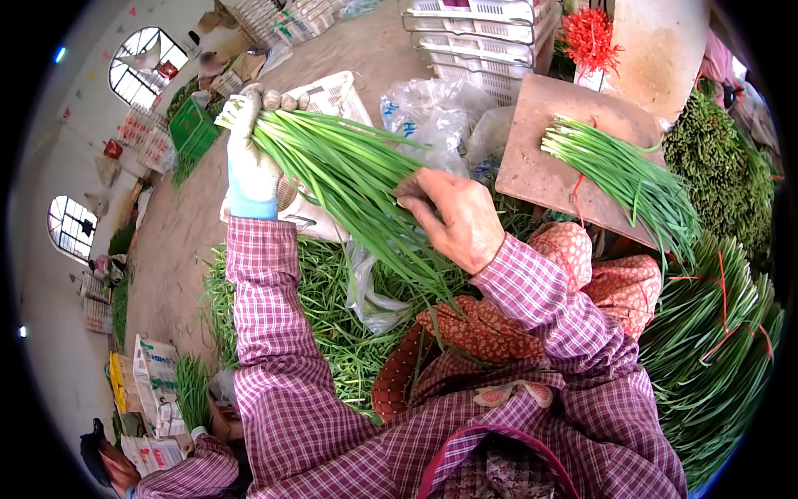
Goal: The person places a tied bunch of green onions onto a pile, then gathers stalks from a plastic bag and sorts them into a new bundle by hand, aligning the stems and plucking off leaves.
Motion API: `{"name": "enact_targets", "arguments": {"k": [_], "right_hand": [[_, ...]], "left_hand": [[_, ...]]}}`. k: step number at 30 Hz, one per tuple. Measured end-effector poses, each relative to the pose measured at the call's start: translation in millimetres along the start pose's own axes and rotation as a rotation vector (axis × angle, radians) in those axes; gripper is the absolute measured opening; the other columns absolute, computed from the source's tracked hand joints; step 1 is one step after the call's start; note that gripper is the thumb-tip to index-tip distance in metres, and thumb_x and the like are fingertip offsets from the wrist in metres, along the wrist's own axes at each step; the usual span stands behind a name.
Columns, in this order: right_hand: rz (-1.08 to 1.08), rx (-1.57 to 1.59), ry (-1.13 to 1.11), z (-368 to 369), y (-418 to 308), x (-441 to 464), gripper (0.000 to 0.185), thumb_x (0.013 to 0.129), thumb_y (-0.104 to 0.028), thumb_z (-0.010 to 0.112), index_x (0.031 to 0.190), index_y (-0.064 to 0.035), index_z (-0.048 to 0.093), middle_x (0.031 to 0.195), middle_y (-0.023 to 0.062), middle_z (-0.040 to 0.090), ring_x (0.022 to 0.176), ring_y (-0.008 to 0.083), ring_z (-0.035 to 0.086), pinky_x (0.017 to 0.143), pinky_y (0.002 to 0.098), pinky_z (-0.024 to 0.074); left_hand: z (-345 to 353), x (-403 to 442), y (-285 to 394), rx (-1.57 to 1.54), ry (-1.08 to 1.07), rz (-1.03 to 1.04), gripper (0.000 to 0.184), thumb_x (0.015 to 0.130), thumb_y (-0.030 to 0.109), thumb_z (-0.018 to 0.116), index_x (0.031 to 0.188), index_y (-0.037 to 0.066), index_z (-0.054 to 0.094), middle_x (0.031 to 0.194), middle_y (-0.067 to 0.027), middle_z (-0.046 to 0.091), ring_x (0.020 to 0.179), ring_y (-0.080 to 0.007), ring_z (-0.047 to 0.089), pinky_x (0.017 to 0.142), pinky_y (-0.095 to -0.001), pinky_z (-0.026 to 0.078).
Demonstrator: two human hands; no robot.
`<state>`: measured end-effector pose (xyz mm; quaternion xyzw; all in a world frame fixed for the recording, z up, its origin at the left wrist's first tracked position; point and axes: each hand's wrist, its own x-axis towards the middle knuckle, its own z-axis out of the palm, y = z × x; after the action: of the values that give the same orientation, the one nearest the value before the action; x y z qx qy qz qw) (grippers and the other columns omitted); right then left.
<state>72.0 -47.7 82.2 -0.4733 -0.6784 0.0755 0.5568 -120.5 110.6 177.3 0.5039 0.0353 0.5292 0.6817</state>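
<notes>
My left hand [256, 145], in a pale work glove with a blue cuff, is closed around the white stem ends of a bunch of garlic chives [332, 158]. The long green leaves fan out down to the right. My bare right hand [453, 212] is at the leaves' right edge, thumb and fingers pinched together on a few of them; the fingertips are partly hidden. To the right, another bunch of garlic chives [611, 166] lies on a brown board [532, 158], with red ties beside it.
Loose green leaves [332, 366] cover the floor below my arms. Tied bunches [706, 366] are piled at the right. White crates [478, 37], plastic bags [440, 116] and red ties [590, 37] are at the back. A co-worker's sleeve [191, 470] shows at lower left.
</notes>
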Motion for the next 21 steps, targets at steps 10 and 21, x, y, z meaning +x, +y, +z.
{"name": "enact_targets", "arguments": {"k": [10, 21], "right_hand": [[0.053, -0.312, -0.065, 1.0, 15.9, -15.6, 0.013, 0.084, -0.018, 0.061, 0.086, -0.0063, 0.058, 0.077, 0.0126, 0.062, 0.063, 0.0347, 0.062, 0.056, 0.0441, 0.0493], [-0.059, -0.186, 0.037, -0.3, -19.6, 29.7, 0.016, 0.082, -0.016, 0.065, 0.088, -0.0043, 0.056, 0.084, 0.0117, 0.064, 0.075, 0.0309, 0.064, 0.062, 0.0391, 0.0494]], "left_hand": [[3.3, -7.0, -5.7, -0.002, 0.046, -0.005, 0.01, 0.094, 0.017, 0.054, 0.102, 0.01, 0.052, 0.083, -0.0022, 0.054, 0.087, -0.02, 0.055, 0.101, -0.0469, 0.04], [17.9, -14.1, -24.7, 0.052, 0.064, -0.063, 0.018, 0.09, 0.011, 0.055, 0.107, 0.006, 0.051, 0.089, -0.0057, 0.054, 0.09, -0.0218, 0.057, 0.09, -0.0438, 0.048]]}}
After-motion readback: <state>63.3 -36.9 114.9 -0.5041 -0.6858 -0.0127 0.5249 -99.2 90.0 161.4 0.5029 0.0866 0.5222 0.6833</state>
